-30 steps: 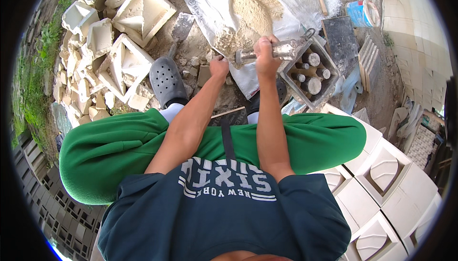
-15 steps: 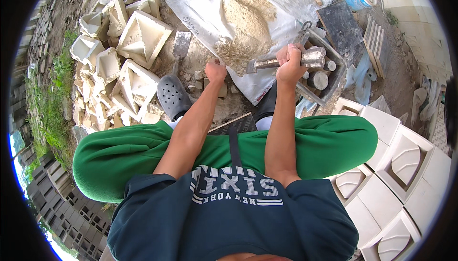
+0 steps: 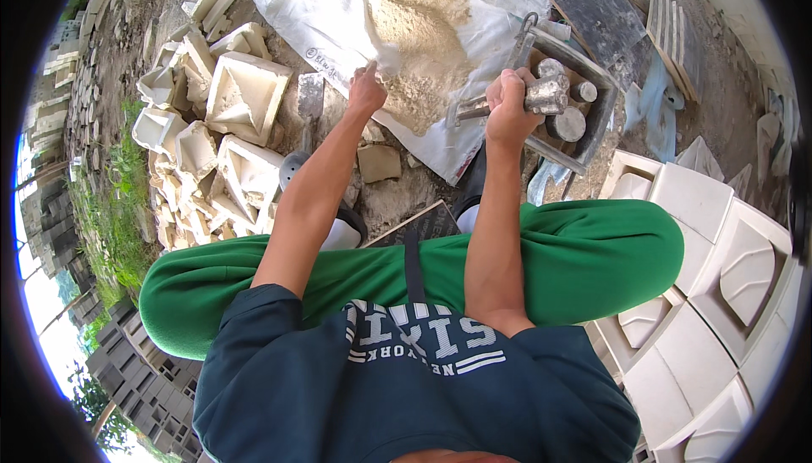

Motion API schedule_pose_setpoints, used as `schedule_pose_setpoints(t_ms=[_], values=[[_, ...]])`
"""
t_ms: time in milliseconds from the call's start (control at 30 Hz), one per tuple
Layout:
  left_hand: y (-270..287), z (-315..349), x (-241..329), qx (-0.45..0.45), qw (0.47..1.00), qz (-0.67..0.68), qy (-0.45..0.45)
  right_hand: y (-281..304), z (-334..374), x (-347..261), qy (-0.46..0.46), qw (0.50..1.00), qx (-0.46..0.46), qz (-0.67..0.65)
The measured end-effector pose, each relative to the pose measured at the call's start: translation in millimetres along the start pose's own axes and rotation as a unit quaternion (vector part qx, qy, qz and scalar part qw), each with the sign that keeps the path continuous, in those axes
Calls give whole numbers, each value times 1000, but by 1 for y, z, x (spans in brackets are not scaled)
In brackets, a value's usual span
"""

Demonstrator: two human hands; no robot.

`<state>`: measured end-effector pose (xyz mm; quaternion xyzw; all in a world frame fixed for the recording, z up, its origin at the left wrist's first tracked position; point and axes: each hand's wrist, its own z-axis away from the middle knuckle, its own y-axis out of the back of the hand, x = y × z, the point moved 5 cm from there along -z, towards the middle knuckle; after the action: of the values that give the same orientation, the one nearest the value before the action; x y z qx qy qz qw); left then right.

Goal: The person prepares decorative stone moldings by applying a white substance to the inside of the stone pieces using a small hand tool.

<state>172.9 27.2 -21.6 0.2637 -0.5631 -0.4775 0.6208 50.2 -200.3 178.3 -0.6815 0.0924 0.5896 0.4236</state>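
Shifted left hand (image 3: 367, 93) farther up white sheet (image 3: 330, 8), reaching forward, grasping it; clutching dusty tool (image 3: 548, 95) in right hand (image 3: 509, 115).

Large white block letters (image 3: 427, 340) stand upside down on the person's dark T-shirt (image 3: 406, 412), low in the centre. Small dark print (image 3: 321, 62) runs along the white sheet (image 3: 292, 8), upper left of centre. Partly hidden lettering marks the dark board (image 3: 423, 224), mid-frame.
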Motion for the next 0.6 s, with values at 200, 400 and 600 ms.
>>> schedule_pose_setpoints(t_ms=[200,400,600], values=[[-17,9,24,-37,999,-3,-39,4,1,-4,11,999,36,23],[-12,26,52,-59,969,54,-236,-3,1,-5,20,1000,12,11],[-8,38,36,-69,970,182,-147,-37,19,-24,-20,997,-34,62]])
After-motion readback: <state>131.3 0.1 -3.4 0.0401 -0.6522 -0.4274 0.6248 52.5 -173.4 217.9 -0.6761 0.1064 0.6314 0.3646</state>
